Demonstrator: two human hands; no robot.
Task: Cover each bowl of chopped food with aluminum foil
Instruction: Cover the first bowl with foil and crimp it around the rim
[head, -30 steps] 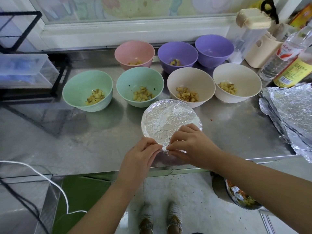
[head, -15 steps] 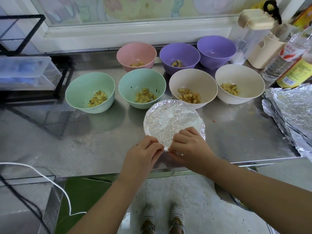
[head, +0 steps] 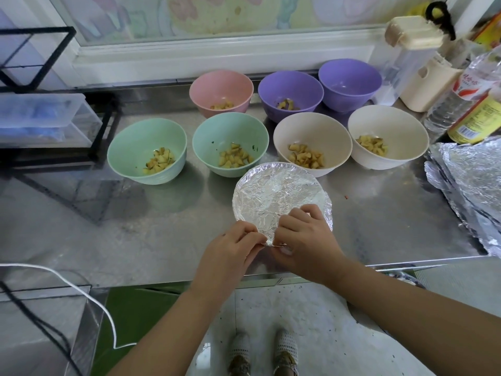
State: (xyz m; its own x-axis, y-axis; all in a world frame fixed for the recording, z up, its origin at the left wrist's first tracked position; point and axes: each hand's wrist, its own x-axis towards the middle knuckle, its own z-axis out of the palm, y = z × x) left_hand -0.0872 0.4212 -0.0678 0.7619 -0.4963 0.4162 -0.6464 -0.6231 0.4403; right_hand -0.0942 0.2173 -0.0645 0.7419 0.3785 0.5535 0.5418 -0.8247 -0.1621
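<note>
The foil-covered bowl (head: 273, 196) sits directly ahead of both hands, its near rim under the fingertips. Over the last second almost nothing has shifted: the left hand (head: 227, 253) and right hand (head: 306, 245) have stayed at that same near edge, each pinching the crumpled foil lip where the two meet. The right hand's fingers also curl over the top of the foil. The sheet already lies drawn across the whole mouth and tucked round the far rim, so this looks like the last crimp on this bowl — one cover nearly done, the rest to do.

Beyond the hands stand seven uncovered bowls: two green (head: 127, 147), two cream (head: 333, 137), then pink (head: 217, 85) and two purple (head: 298, 85) further off. All but the farthest purple one show chopped pieces. Off past the right hand lies a stack of foil sheets (head: 471, 180), which looks like enough for them.

Further beyond that stack, a clear bottle (head: 461, 96) carries a white label with red characters, and a bottle with a yellow label (head: 477, 120) stands just beside it — both too small to read.
</note>
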